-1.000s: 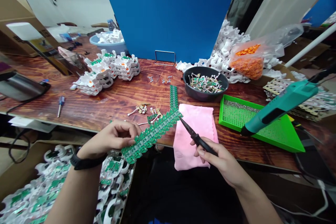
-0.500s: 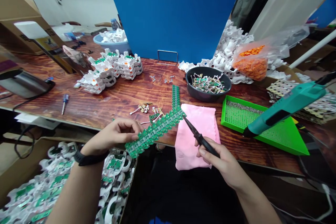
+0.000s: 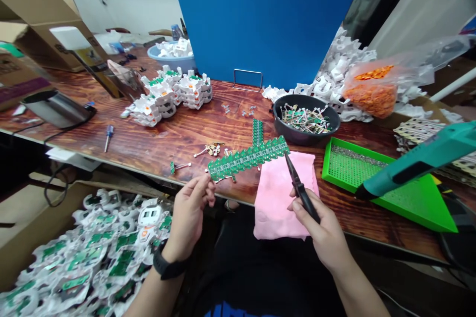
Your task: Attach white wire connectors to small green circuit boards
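circuit strip (image 3: pixel 248 157) slanting up-right, probe (image 3: pixel 299 186) pointing up-left

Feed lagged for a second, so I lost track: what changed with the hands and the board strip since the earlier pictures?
The left hand regripped the green board strip: earlier it clasped the strip's near half from above, now it pinches the near end from below, and the strip lies flatter. Unchanged: the right hand holds the black tool, tip at the strip's far end.
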`<move>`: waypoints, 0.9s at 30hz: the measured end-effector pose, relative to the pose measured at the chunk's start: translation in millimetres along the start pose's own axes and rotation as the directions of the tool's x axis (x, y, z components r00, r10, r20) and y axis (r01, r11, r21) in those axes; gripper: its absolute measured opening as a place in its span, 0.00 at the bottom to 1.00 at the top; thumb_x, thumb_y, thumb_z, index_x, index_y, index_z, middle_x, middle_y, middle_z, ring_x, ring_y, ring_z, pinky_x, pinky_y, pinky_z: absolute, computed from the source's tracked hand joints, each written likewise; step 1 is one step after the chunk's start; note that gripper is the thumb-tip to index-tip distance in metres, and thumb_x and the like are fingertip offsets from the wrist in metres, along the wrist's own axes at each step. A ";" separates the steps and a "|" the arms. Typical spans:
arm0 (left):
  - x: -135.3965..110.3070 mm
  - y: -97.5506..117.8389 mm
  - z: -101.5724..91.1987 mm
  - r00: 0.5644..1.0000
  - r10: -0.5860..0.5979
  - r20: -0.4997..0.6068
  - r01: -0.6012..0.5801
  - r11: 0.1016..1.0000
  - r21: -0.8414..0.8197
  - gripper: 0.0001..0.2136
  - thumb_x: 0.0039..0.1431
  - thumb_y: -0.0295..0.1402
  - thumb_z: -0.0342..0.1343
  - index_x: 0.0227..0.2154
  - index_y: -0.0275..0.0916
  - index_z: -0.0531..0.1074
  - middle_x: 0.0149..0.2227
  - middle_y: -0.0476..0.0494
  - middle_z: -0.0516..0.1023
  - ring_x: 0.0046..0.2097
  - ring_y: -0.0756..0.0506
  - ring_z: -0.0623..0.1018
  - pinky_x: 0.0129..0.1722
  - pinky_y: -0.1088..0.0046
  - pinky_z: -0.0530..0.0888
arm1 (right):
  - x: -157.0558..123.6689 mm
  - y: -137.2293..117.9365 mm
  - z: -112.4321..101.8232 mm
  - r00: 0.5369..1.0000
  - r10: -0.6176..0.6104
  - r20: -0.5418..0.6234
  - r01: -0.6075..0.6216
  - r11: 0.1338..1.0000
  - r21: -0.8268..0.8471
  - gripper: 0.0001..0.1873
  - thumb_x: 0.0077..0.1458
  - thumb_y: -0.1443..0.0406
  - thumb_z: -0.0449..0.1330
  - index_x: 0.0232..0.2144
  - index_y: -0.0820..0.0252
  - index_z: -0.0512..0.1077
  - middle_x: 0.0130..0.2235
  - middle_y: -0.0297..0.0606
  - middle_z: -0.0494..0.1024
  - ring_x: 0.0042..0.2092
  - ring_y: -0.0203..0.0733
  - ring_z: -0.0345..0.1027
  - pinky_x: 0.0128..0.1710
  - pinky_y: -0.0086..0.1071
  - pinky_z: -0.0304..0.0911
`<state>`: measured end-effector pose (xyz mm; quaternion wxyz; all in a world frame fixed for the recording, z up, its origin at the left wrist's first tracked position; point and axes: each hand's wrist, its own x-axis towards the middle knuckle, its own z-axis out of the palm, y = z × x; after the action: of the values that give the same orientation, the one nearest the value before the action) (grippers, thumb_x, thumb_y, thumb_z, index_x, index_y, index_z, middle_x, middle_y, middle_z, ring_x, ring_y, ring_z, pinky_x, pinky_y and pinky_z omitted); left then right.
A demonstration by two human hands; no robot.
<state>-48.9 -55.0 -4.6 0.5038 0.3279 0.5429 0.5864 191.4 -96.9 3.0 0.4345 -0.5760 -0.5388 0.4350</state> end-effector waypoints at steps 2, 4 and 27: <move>-1.8 3.3 1.5 0.999 -0.019 0.033 0.019 1.000 -0.014 0.09 0.46 0.37 0.60 0.24 0.36 0.72 0.21 0.52 0.69 0.23 0.54 0.67 0.22 0.80 0.65 | -0.3 -0.4 1.5 1.000 -0.021 0.010 0.021 1.000 -0.004 0.10 0.54 0.59 0.55 0.27 0.58 0.71 0.42 0.41 0.68 0.46 0.46 0.62 0.47 0.36 0.57; 0.2 7.0 1.2 1.000 -0.013 0.022 0.013 1.000 -0.021 0.07 0.44 0.35 0.62 0.23 0.35 0.74 0.20 0.51 0.71 0.23 0.54 0.68 0.23 0.80 0.66 | -0.5 -0.5 3.1 1.000 -0.020 0.015 0.020 1.000 -0.003 0.10 0.54 0.58 0.55 0.28 0.58 0.71 0.42 0.42 0.69 0.44 0.46 0.64 0.44 0.35 0.59; 10.6 6.8 -45.8 0.988 -0.068 -0.139 0.045 0.985 -0.168 0.10 0.42 0.34 0.64 0.25 0.34 0.71 0.26 0.43 0.79 0.31 0.45 0.79 0.33 0.75 0.76 | 9.5 3.0 55.9 0.952 0.157 0.262 -0.265 0.850 0.455 0.13 0.55 0.57 0.55 0.30 0.62 0.67 0.27 0.32 0.63 0.24 0.28 0.50 0.22 0.27 0.43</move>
<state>-96.1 -58.4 -8.7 0.5049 0.2265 0.5370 0.6367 138.3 -85.7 -13.8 0.4533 -0.4539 -0.3894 0.6610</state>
